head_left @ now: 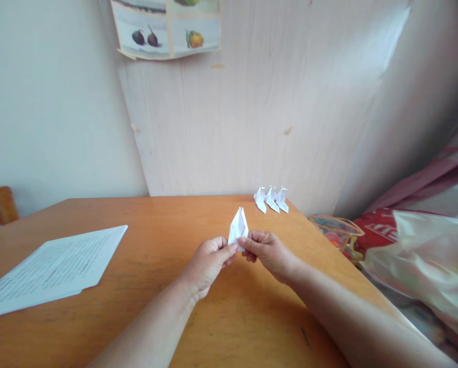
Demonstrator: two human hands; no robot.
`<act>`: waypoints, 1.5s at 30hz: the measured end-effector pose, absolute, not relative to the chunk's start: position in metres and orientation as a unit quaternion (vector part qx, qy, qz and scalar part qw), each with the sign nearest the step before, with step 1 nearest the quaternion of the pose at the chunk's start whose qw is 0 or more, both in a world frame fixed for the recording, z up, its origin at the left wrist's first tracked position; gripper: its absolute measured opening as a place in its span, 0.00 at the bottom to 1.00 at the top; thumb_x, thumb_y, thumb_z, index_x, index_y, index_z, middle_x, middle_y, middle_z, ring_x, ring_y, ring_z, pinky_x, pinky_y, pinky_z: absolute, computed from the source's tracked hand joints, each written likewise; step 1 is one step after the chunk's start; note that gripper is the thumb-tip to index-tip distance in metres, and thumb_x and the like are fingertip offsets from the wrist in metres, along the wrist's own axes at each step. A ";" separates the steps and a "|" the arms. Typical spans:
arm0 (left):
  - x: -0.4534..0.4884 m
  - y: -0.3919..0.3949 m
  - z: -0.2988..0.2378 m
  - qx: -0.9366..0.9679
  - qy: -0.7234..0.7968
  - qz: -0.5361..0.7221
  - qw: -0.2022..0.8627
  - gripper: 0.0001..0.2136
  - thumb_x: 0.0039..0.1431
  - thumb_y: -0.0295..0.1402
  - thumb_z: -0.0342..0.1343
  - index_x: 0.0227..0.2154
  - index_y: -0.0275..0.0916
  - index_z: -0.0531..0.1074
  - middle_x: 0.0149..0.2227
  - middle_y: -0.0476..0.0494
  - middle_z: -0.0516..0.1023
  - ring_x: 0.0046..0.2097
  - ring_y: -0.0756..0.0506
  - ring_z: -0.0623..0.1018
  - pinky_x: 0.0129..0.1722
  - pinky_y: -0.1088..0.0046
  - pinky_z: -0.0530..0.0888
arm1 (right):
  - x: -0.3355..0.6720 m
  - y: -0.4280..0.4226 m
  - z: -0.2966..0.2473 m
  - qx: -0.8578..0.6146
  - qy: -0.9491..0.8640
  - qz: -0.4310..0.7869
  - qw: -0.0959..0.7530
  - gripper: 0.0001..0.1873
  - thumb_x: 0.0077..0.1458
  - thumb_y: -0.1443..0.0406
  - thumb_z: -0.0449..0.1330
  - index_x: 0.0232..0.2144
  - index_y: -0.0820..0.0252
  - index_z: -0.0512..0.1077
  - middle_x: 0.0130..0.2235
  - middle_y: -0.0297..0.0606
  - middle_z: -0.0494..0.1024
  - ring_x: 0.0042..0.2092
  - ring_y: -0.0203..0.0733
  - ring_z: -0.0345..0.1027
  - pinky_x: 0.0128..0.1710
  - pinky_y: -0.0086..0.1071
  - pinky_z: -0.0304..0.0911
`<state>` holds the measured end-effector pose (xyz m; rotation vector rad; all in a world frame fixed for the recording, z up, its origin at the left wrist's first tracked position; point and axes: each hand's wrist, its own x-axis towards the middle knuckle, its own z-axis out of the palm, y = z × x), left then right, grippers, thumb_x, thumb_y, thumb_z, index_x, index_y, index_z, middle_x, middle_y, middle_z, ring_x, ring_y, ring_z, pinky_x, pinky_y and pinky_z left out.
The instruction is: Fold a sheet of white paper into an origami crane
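A white folded paper (238, 228), pointed at the top with a split tip, is held upright above the table in both hands. My left hand (212, 258) pinches its lower left corner between thumb and fingers. On the lower right, my right hand (266, 250) grips it too, the thumb pressed flat across the front. The fingertips behind the paper are partly hidden. Farther back, three folded paper figures (272, 200) with printing on them stand in a row near the table's far right corner.
A stack of printed sheets (66, 266) lies on the wooden table (156, 306) at the left. Beyond the right edge are plastic bags (424, 255) and an orange-rimmed basket (336, 230). A pale board (232, 128) with a picture sheet (169, 38) rises behind. A chair (1, 205) stands far left.
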<state>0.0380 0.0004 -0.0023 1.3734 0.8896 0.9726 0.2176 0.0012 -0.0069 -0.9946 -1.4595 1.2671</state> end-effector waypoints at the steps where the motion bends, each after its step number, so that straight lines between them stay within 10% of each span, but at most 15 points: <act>1: 0.038 0.000 -0.002 0.587 0.384 0.418 0.577 0.15 0.57 0.44 0.61 0.27 0.36 0.69 0.25 0.52 0.67 0.29 0.51 0.64 0.31 0.74 0.59 | 0.217 0.001 -0.007 -0.405 -0.594 0.516 0.465 0.21 0.54 0.48 0.65 0.24 0.59 0.70 0.23 0.30 0.69 0.26 0.34 0.59 0.28 0.31 0.54; 20: 0.036 0.003 -0.005 0.556 0.363 0.388 0.639 0.12 0.57 0.38 0.61 0.40 0.36 0.74 0.34 0.46 0.75 0.33 0.50 0.68 0.32 0.72 0.61 | 0.218 0.005 -0.011 -0.366 -0.578 0.518 0.513 0.19 0.55 0.54 0.64 0.21 0.59 0.68 0.22 0.30 0.67 0.26 0.34 0.57 0.29 0.31 0.53; 36: 0.036 0.005 -0.003 0.521 0.330 0.481 0.624 0.13 0.54 0.38 0.66 0.24 0.37 0.69 0.24 0.51 0.72 0.29 0.50 0.67 0.33 0.72 0.62 | 0.208 -0.004 -0.018 -0.372 -0.535 0.624 0.430 0.18 0.50 0.53 0.71 0.29 0.64 0.78 0.26 0.37 0.78 0.25 0.33 0.68 0.29 0.30 0.61; 45: 0.039 0.001 -0.005 0.525 0.224 0.367 0.734 0.19 0.60 0.41 0.63 0.49 0.33 0.74 0.26 0.47 0.71 0.29 0.47 0.70 0.35 0.66 0.67 | 0.209 -0.007 -0.020 -0.334 -0.573 0.629 0.405 0.16 0.52 0.54 0.70 0.28 0.63 0.79 0.25 0.36 0.78 0.24 0.32 0.69 0.27 0.28 0.61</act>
